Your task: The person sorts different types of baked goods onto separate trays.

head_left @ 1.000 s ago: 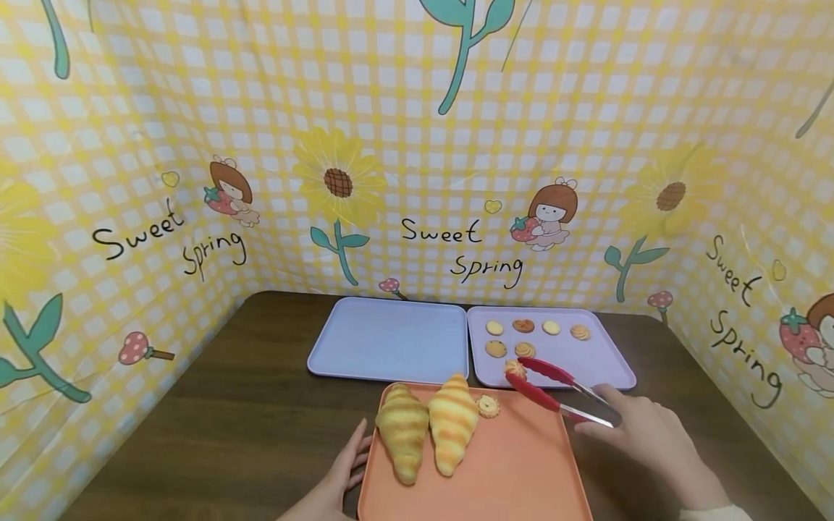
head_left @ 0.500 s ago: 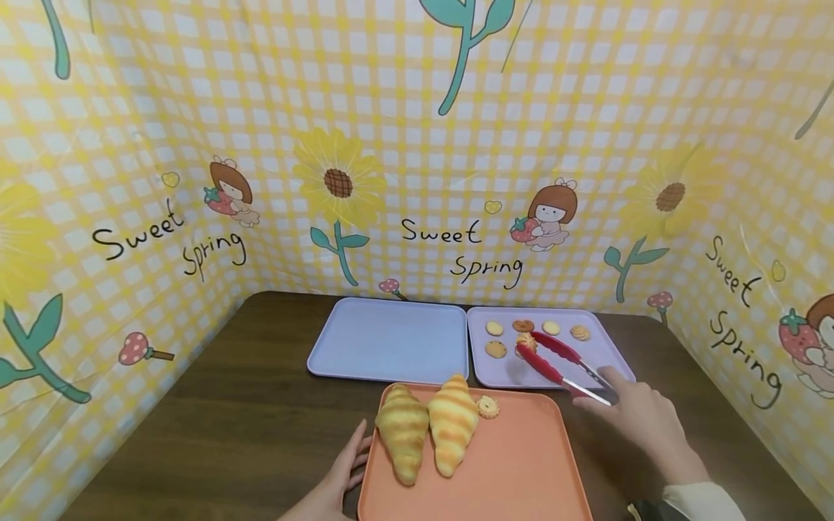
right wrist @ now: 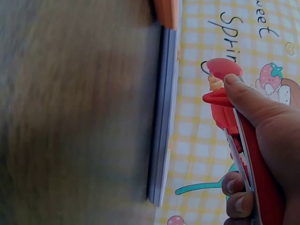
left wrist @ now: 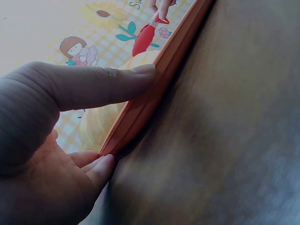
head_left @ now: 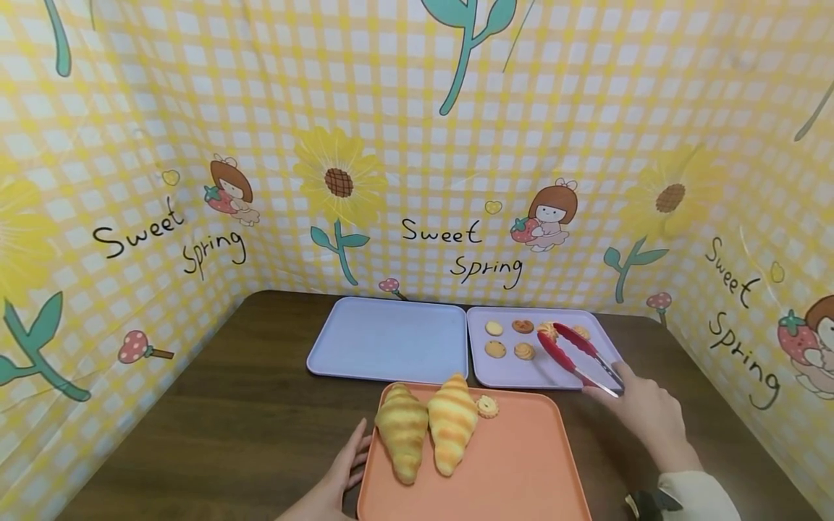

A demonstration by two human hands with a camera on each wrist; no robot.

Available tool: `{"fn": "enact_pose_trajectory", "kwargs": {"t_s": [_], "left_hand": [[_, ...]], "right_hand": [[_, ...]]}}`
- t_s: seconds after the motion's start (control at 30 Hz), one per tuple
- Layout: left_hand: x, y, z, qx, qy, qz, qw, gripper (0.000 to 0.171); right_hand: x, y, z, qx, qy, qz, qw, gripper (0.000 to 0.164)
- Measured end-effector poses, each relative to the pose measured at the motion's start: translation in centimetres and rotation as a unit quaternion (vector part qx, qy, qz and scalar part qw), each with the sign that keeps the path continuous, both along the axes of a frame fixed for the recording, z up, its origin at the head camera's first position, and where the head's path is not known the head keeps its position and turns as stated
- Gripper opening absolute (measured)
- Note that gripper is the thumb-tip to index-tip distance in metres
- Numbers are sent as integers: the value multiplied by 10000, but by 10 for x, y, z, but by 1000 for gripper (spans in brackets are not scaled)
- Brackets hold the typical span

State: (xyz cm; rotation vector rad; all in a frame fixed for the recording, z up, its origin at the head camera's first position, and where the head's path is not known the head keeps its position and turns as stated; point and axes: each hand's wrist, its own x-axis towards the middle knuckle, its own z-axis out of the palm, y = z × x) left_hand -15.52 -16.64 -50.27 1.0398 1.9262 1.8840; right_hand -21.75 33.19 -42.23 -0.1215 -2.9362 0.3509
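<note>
A swirled cookie is pinched in the red tips of the tongs, over the purple tray beyond the orange tray. The right hand, right of the orange tray, curls thumb and fingers around the tongs, reaching forward. The left hand touches the orange tray's left rim, thumb and fingers spread. Tabletop extends along 2 of its sides.

Red tongs, orange tray, yellow-checked cloth
</note>
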Motion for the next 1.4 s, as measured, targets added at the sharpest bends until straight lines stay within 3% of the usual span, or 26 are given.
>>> {"fn": "enact_pose_trajectory", "kwargs": {"t_s": [0.23, 0.53, 0.93, 1.27, 1.4], "left_hand": [[1, 0, 0, 19, 157, 47, 9999, 105], [0, 0, -2, -60, -41, 36, 10000, 109], [2, -1, 4, -179, 70, 119, 9997, 109], [1, -1, 4, -220, -189, 98, 9995, 111], [2, -1, 5, -219, -49, 83, 9997, 110]], "right_hand": [[-3, 6, -4, -75, -58, -36, 9999, 89], [-7, 9, -7, -51, -294, -1, 9996, 89], [-7, 10, -8, -27, -292, 49, 9996, 87], [-7, 10, -8, -27, -349, 37, 9994, 88], [-6, 9, -7, 1, -345, 48, 9994, 89]]}}
